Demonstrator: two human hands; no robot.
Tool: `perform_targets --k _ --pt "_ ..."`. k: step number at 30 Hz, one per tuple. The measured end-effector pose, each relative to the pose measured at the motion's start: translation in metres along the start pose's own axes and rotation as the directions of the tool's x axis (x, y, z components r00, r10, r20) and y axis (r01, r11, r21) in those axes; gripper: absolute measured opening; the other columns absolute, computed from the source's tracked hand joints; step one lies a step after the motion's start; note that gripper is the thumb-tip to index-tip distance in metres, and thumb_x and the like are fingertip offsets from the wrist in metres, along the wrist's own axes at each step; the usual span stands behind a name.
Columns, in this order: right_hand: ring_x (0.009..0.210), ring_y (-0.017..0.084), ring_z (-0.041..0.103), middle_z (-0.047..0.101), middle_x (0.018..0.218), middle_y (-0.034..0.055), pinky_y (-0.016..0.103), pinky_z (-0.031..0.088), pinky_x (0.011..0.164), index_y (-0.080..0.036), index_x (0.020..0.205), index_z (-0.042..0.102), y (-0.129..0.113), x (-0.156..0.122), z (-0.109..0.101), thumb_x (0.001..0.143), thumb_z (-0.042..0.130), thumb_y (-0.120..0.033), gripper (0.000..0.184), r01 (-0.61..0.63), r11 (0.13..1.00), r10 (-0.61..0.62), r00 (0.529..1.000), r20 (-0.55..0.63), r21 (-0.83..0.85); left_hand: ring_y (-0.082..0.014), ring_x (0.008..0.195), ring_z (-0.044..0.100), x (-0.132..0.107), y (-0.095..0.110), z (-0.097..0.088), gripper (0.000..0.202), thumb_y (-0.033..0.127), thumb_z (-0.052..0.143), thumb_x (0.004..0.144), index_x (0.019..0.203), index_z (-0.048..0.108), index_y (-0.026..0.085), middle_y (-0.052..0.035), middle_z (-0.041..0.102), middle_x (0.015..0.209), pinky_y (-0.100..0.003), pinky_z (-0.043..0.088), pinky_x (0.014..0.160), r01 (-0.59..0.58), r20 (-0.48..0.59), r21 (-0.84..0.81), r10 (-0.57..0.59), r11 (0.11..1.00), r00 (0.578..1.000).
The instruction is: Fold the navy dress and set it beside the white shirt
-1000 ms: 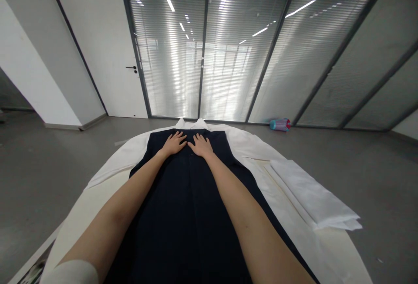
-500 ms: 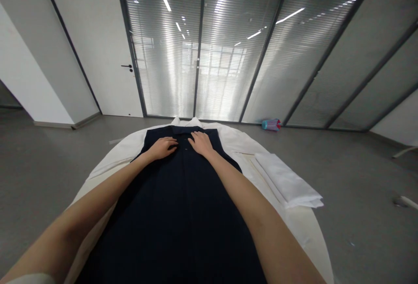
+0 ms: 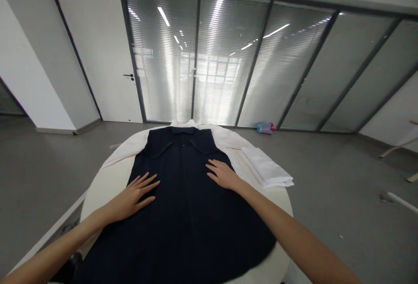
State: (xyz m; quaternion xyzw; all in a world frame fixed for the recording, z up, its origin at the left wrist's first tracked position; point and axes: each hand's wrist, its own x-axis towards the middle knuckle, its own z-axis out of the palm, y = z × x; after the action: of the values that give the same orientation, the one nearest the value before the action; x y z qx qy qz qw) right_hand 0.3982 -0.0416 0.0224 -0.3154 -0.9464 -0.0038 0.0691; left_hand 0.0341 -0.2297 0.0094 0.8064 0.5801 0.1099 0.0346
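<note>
A dark navy garment [image 3: 176, 214] lies spread over a round cream-white table [image 3: 107, 179]. It looks like an apron or a sleeveless dress, with a small collar at the far end and a button or two below it. My left hand [image 3: 135, 196] rests flat on its left side, fingers spread. On the right side, my right hand [image 3: 222, 174] lies on the cloth with its fingers stretched out. Neither hand grips anything. White cloth [image 3: 228, 138] shows beneath and beyond the navy garment. Right of my right hand lies a folded white cloth [image 3: 266, 168].
A blue and pink bundle [image 3: 265, 128] sits on the grey floor [image 3: 329, 179] by the glass partition [image 3: 215, 57]. At the left is a white door [image 3: 98, 49] beside a pillar. Pale furniture legs [image 3: 400, 147] stand at the far right.
Both hands have moved from the collar area back toward me and apart, now lying on the sides of the navy garment. The camera view has shifted, showing more of the table's edge.
</note>
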Motion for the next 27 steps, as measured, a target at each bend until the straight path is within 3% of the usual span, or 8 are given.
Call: perform_targets --k 3,5,8,12,15,19,22,27 --pt "0.132 0.029 0.052 0.054 0.146 0.0139 0.041 0.039 0.112 -0.015 0.136 0.062 -0.002 -0.025 -0.012 0.100 0.052 -0.036 0.043 -0.057 0.998 0.058 0.998 -0.038 0.025 -0.0322 0.144 0.040 -0.010 0.041 -0.011 0.048 0.047 0.050 0.100 0.143 0.055 0.028 -0.0072 0.051 0.151 -0.053 0.036 0.116 -0.022 -0.020 -0.007 0.022 1.000 1.000" --pt "0.122 0.027 0.059 0.062 0.135 0.0147 0.037 0.044 0.106 -0.014 0.133 0.063 0.001 -0.035 -0.022 0.099 0.052 -0.034 0.040 -0.194 0.981 0.195 0.978 -0.076 0.016 -0.0285 0.137 0.049 -0.008 0.077 -0.021 0.041 0.040 0.051 0.100 0.138 0.060 0.027 -0.0072 0.057 0.145 -0.047 0.041 0.113 -0.102 -0.026 -0.045 0.101 0.994 0.995" --pt "0.112 0.030 0.064 0.066 0.123 0.0189 0.036 0.048 0.094 -0.011 0.130 0.062 0.010 -0.046 -0.036 0.099 0.053 -0.034 0.040 -0.470 0.881 0.468 0.882 -0.052 -0.054 -0.0250 0.124 0.059 0.006 0.133 -0.033 0.036 0.033 0.056 0.098 0.133 0.062 0.025 -0.0072 0.062 0.136 -0.041 0.047 0.106 -0.279 0.010 -0.086 0.281 0.956 0.960" --pt "0.104 0.033 0.068 0.070 0.112 0.0227 0.035 0.049 0.080 -0.009 0.111 0.069 0.019 -0.060 -0.047 0.096 0.056 -0.040 0.037 -0.597 0.792 0.610 0.774 0.169 -0.127 -0.0238 0.108 0.066 0.038 0.196 -0.031 0.031 0.031 0.058 0.097 0.126 0.064 0.022 -0.0066 0.065 0.128 -0.039 0.052 0.097 -0.541 0.053 -0.074 0.545 0.838 0.837" --pt "0.099 0.031 0.070 0.072 0.107 0.0219 0.032 0.047 0.073 -0.010 0.102 0.071 0.023 -0.071 -0.049 0.094 0.059 -0.041 0.035 -0.627 0.772 0.633 0.744 0.213 -0.103 -0.0218 0.102 0.068 0.069 0.231 -0.020 0.034 0.028 0.054 0.099 0.131 0.060 0.021 -0.0084 0.062 0.132 -0.036 0.055 0.089 -0.676 0.079 -0.022 0.675 0.737 0.734" --pt "0.079 0.022 0.070 0.074 0.081 0.0115 0.026 0.042 0.063 -0.013 0.084 0.070 0.029 -0.080 -0.046 0.089 0.065 -0.031 0.019 -0.627 0.776 0.598 0.768 0.230 0.077 -0.0232 0.108 0.067 0.105 0.265 -0.007 0.043 0.022 0.047 0.099 0.143 0.050 0.020 -0.0086 0.055 0.144 -0.034 0.057 0.073 -0.743 0.150 0.029 0.732 0.668 0.664" --pt "0.062 0.016 0.064 0.064 0.058 0.0032 0.022 0.040 0.056 -0.015 0.071 0.064 0.035 -0.081 -0.042 0.087 0.063 -0.022 0.018 -0.608 0.748 0.559 0.793 0.240 0.267 -0.0240 0.106 0.068 0.122 0.281 0.000 0.049 0.020 0.042 0.098 0.147 0.043 0.022 -0.0084 0.056 0.143 -0.032 0.055 0.061 -0.758 0.192 0.039 0.740 0.651 0.645" --pt "0.052 0.013 0.059 0.059 0.056 -0.0019 0.020 0.040 0.048 -0.015 0.092 0.062 0.043 -0.074 -0.043 0.089 0.064 -0.021 0.008 -0.644 0.526 0.578 0.750 0.322 0.555 -0.0211 0.087 0.070 0.135 0.281 0.012 0.040 0.025 0.049 0.096 0.136 0.053 0.022 -0.0078 0.061 0.128 -0.032 0.052 0.055 -0.775 0.151 0.070 0.762 0.628 0.630"
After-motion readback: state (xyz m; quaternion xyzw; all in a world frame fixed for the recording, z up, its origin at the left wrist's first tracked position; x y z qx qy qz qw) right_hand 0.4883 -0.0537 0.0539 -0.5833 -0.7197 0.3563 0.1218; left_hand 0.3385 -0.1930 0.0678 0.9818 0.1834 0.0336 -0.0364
